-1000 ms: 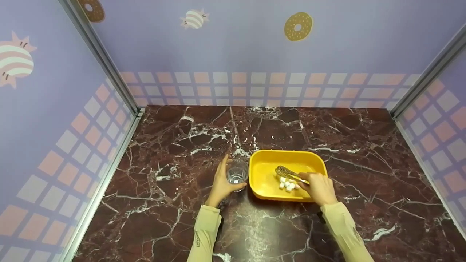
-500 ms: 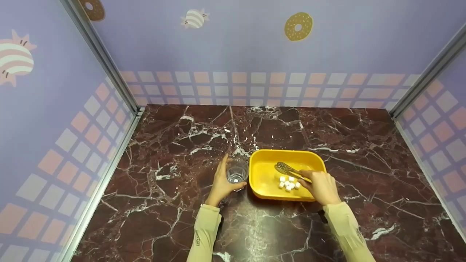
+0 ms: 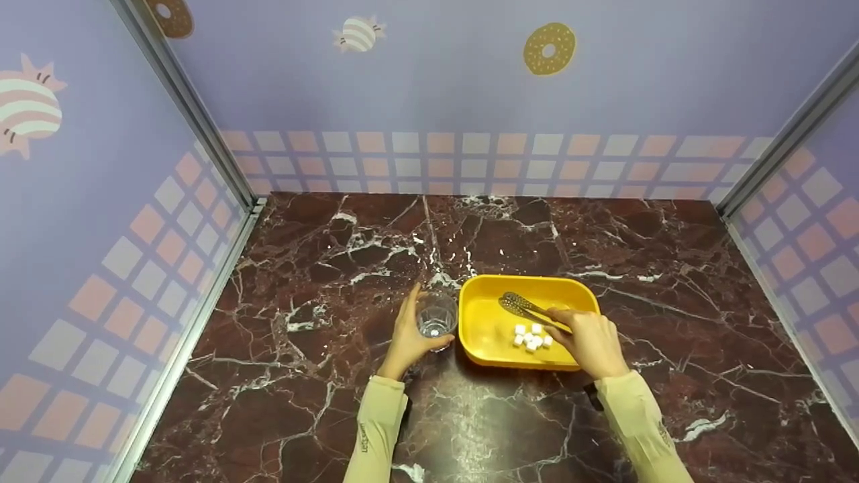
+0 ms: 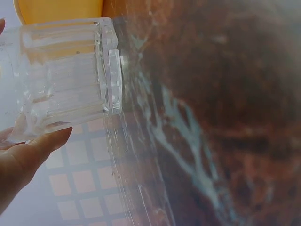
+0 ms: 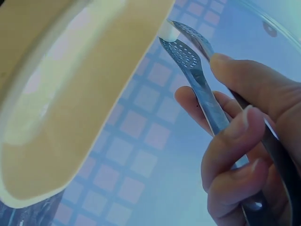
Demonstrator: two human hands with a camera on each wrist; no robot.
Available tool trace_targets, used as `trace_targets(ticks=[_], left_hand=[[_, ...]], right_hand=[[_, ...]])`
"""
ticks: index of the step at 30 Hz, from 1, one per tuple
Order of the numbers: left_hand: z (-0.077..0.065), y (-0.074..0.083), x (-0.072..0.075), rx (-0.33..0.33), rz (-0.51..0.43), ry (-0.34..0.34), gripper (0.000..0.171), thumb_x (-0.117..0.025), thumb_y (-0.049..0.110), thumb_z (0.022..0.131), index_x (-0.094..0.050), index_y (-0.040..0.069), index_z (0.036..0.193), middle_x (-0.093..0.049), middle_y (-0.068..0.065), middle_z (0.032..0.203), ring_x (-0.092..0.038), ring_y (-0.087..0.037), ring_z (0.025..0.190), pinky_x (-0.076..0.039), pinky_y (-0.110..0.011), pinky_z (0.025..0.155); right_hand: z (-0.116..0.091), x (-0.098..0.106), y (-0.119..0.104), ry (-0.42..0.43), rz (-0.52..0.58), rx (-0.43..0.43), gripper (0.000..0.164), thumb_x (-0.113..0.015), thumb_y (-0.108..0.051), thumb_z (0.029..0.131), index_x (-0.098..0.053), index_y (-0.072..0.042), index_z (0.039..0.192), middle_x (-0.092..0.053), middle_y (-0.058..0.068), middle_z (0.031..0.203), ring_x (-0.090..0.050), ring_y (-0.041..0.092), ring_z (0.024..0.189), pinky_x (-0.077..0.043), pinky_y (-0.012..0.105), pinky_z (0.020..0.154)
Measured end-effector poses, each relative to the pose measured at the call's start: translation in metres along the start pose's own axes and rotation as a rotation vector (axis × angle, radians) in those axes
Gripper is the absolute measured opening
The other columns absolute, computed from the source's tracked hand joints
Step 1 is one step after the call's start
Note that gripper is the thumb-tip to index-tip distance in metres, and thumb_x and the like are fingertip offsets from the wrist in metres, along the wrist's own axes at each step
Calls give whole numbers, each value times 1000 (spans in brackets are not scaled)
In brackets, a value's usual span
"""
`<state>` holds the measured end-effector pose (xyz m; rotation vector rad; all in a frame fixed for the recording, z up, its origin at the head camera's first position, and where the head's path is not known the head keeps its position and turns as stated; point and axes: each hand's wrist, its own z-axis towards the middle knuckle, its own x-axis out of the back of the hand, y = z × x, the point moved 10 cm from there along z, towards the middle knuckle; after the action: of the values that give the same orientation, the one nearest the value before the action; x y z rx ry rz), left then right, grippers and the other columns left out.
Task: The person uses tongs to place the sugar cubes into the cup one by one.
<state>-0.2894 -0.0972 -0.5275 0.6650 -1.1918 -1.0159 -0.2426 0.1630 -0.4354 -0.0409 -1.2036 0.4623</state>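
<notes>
Several white cubes (image 3: 532, 339) are bunched together in the yellow tub (image 3: 482, 329) in the head view, and the tub sits on a dark marbled surface (image 3: 302, 268). Just left of the tub is a clear glass (image 3: 436, 318), upright, with the left hand (image 3: 408, 339) wrapped partway round it, thumb on the near side and fingers on the far side. The right hand (image 3: 594, 342) is over the tub's right side, pinching metal tongs (image 3: 520, 302) whose perforated ends hang above the tub, farther back than the cubes. Left wrist cam: the glass is fluted with a thick base, the tub partly peeks out behind it, and one digit presses the glass wall; can't tell from there what the others do. Right wrist cam: the fingers are curled round the tongs right beside the tub, and a small white piece (image 5: 168, 31) sits between the tips near the tub's rim.
</notes>
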Motion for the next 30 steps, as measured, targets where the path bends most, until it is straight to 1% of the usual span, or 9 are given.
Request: trace_targets(ticks=[6, 13, 18, 23, 30], left_hand=[[0, 2, 0, -13, -5, 0, 112, -84, 15, 51, -19, 7, 141, -43, -20, 129, -44, -36, 118, -33, -49, 106], [1, 5, 1, -57, 0, 10, 111, -85, 16, 50, -20, 3, 139, -44, -20, 128, -48, -40, 113, -41, -47, 100], [0, 4, 1, -45, -5, 11, 111, -85, 15, 50, -20, 4, 140, -44, -19, 128, -48, -39, 114, -39, -45, 102], [0, 4, 2, -40, -10, 9, 112, -85, 14, 50, -20, 4, 140, -44, -18, 128, -48, -37, 115, -39, -45, 103], [1, 2, 1, -14, -7, -1, 111, -85, 13, 50, -19, 2, 140, -44, -17, 129, -47, -37, 116, -38, -44, 104]], right_hand=[[3, 9, -10, 23, 7, 26, 22, -71, -25, 73, -70, -15, 93, -71, 4, 89, -64, 33, 68, -48, 46, 48], [8, 12, -20, 27, 13, 50, 21, -71, -24, 73, -70, -18, 93, -71, 2, 88, -66, 28, 72, -49, 45, 48], [10, 8, -20, 15, 10, 46, 18, -71, -24, 74, -70, -18, 91, -71, 2, 84, -65, 27, 70, -49, 45, 49], [9, 1, -19, 1, 5, 57, 16, -71, -24, 73, -70, -18, 87, -70, 2, 80, -64, 27, 65, -48, 43, 48], [7, -7, -10, -24, 2, 46, 18, -72, -23, 72, -71, -17, 88, -70, 5, 78, -63, 28, 62, -45, 42, 45]])
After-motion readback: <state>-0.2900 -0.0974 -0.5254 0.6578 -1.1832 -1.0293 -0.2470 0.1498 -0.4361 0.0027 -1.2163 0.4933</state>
